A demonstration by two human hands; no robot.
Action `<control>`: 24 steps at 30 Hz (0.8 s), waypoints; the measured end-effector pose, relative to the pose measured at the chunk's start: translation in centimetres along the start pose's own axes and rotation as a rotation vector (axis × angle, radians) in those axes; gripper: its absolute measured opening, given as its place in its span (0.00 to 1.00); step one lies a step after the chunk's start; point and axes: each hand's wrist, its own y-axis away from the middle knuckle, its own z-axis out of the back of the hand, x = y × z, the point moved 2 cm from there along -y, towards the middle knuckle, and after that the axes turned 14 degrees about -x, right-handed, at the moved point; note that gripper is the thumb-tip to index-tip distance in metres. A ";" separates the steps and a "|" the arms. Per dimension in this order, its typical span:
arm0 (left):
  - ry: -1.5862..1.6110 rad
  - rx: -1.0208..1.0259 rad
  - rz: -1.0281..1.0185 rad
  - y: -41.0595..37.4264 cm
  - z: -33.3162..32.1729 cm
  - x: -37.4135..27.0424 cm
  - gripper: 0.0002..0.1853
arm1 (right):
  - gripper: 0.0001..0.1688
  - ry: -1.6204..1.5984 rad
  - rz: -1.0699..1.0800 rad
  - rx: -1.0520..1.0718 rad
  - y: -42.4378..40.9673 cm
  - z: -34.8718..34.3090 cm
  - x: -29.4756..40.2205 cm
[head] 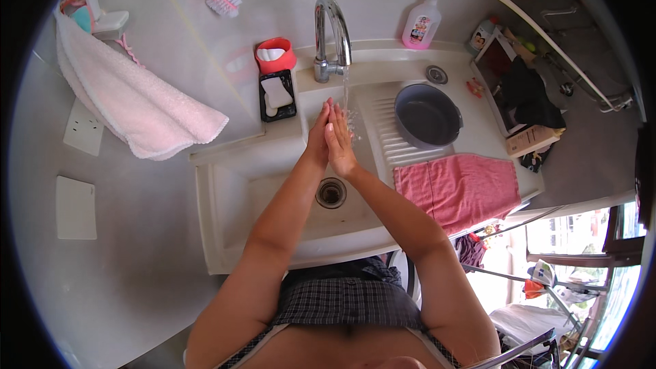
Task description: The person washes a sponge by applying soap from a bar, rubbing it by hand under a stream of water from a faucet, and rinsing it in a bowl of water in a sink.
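Observation:
Palm to palm, my left hand (318,136) and my right hand (340,147) are pressed together over the white sink (266,205), fingers stretched towards the faucet. Neither hand visibly holds anything. A thin stream of water (346,86) falls from the curved chrome faucet (322,36), just beside the right fingertips, and splashes to their right. Below my wrists the round drain (331,193) is visible. To the left of the faucet, a black soap dish (264,107) carries a white soap bar (277,93) and another pale piece. The surfaces between my palms are hidden.
A grey basin (428,117) stands on the ribbed drainboard (385,138), with a pink cloth (461,189) nearer me. Behind are a red container (277,64) and a bottle of pink liquid (422,23). A pale pink towel (133,97) hangs left; a scrub brush (223,0) hangs above.

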 end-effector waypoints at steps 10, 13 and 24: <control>-0.331 -0.180 -0.209 0.0 2.7 1.8 0.12 | 0.33 -0.013 -0.035 -0.376 -1.0 3.2 -0.4; -0.430 -0.136 -0.162 -0.1 3.7 1.5 0.09 | 0.28 -0.364 -0.214 -0.443 -0.6 4.2 -3.7; -0.429 -0.248 -0.038 0.1 3.8 1.8 0.14 | 0.20 -0.022 -0.316 -0.298 2.1 5.0 -6.2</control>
